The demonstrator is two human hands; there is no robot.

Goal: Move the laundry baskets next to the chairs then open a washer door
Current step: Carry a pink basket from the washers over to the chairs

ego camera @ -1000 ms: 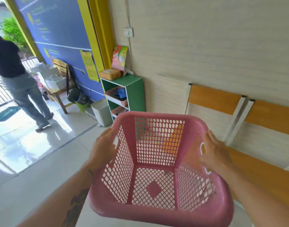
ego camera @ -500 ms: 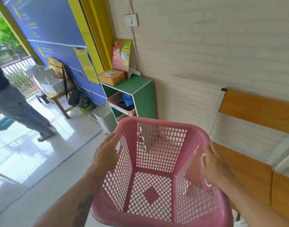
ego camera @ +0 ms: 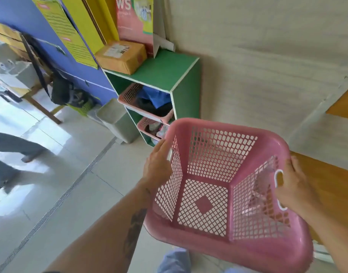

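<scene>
Pink lattice laundry basket [ego camera: 224, 194], empty; held off the floor, tilted; beside wooden chair [ego camera: 326, 186].

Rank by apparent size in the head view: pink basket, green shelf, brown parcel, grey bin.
1. Pink basket, though it is nearest the camera.
2. Green shelf.
3. and 4. Brown parcel and grey bin look alike; no ranking.

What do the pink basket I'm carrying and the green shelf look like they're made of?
The basket looks like moulded plastic, smooth with a slight sheen: thin lattice walls, a rounded rim and cut-out handles held by the left hand and right hand. The shelf seems to be painted or laminated board, matt green with pale bare edges; which one can't be told.
</scene>
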